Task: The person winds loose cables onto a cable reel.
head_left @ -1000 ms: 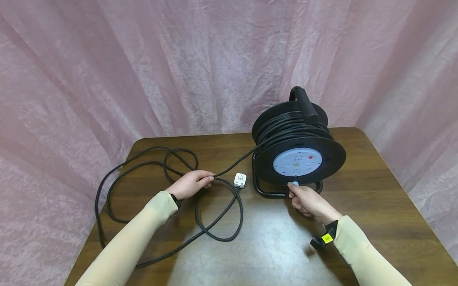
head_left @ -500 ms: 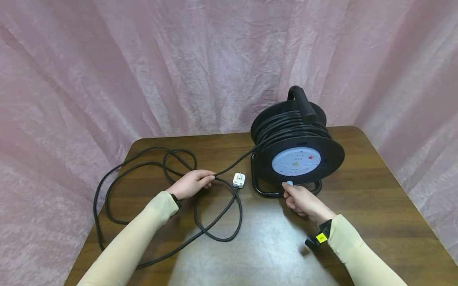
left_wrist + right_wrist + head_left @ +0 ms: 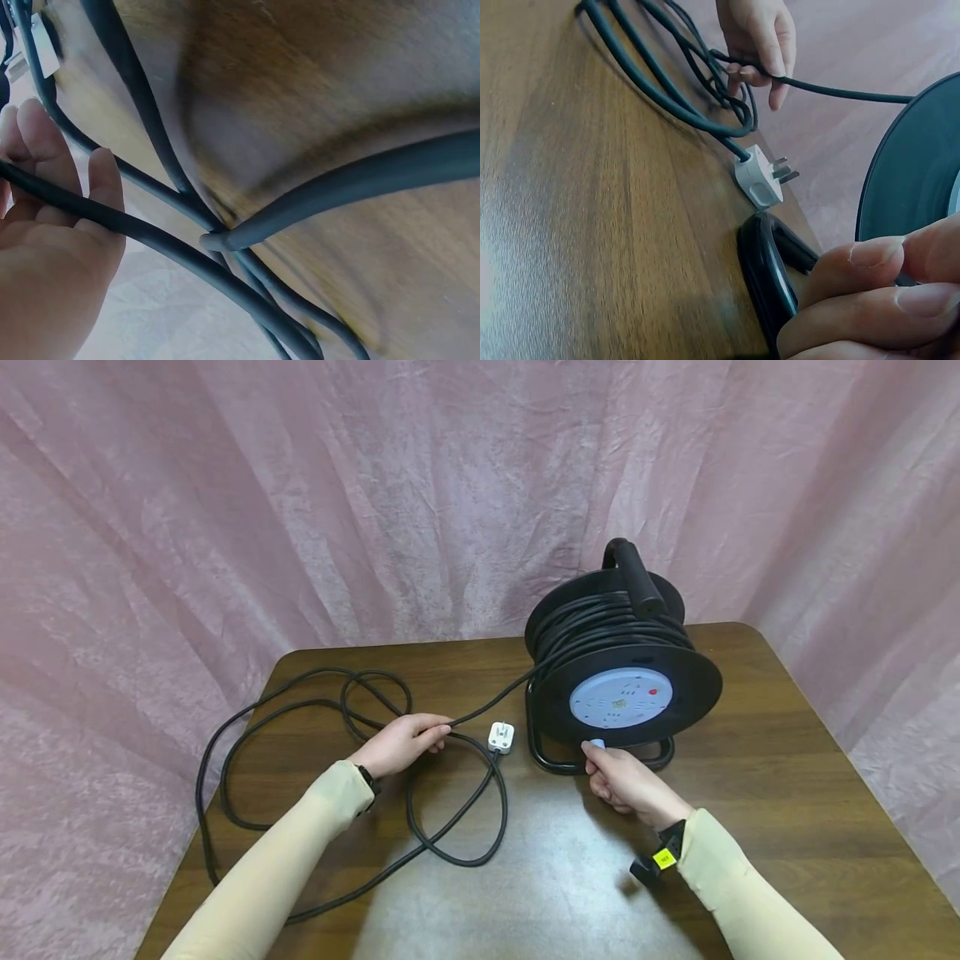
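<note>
A black cable reel stands on the table at right in the head view, wound with several turns of black cable. Its front disc carries a pale blue socket panel with a red button. My right hand pinches the pale crank knob at the disc's lower edge, mostly covered by the fingers. To the left, my left hand holds the loose cable between thumb and fingers; from there it runs up to the reel. In the left wrist view, the cable crosses the palm.
A white plug lies between the hands, prongs facing away. Loose cable loops spread over the left of the wooden table. The reel's tube stand rests beneath it, a carrying handle on top. Pink curtain hangs behind.
My right hand has shifted left with the crank knob along the disc's lower edge, and the disc has turned slightly. My left hand has stayed in place on the cable.
</note>
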A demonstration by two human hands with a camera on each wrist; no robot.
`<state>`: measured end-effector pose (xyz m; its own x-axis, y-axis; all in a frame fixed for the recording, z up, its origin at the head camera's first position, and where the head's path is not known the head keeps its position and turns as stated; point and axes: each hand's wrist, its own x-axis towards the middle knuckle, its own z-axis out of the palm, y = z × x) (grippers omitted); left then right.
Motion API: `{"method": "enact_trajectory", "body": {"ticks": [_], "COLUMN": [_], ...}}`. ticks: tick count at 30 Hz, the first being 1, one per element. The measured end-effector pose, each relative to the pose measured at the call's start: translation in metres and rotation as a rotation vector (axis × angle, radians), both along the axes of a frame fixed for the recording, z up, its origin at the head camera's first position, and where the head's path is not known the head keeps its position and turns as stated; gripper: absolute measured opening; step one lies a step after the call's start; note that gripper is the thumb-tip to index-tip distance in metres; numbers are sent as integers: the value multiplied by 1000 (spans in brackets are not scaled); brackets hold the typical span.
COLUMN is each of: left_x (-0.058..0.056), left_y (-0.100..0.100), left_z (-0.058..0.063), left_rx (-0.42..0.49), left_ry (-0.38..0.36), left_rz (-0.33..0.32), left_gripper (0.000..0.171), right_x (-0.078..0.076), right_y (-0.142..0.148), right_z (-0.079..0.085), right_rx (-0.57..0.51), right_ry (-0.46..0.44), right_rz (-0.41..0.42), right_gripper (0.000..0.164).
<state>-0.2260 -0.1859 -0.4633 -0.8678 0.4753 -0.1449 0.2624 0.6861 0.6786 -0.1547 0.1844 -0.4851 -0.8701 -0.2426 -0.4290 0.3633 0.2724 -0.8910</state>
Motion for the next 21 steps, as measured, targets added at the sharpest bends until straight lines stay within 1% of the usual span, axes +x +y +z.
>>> {"method": "enact_trajectory", "body": {"ticks": [10,17,21], "left_x": [-1,0,0], "left_y": [4,3,0], "left_z": [0,2,0], "left_rx": [16,32,54], "left_ry": [-7,-24,-30], "left_rz": [7,13,15], "left_gripper": [38,40,41], "right_x": [-1,-2,-2], "right_y": [-9,-14,-16], "right_z": [0,2,3], "right_rx": [-29,-49,-52], "right_ry": [-4,-4,-4], "right_rz": [2,4,4], "right_gripper": [56,55,55]}}
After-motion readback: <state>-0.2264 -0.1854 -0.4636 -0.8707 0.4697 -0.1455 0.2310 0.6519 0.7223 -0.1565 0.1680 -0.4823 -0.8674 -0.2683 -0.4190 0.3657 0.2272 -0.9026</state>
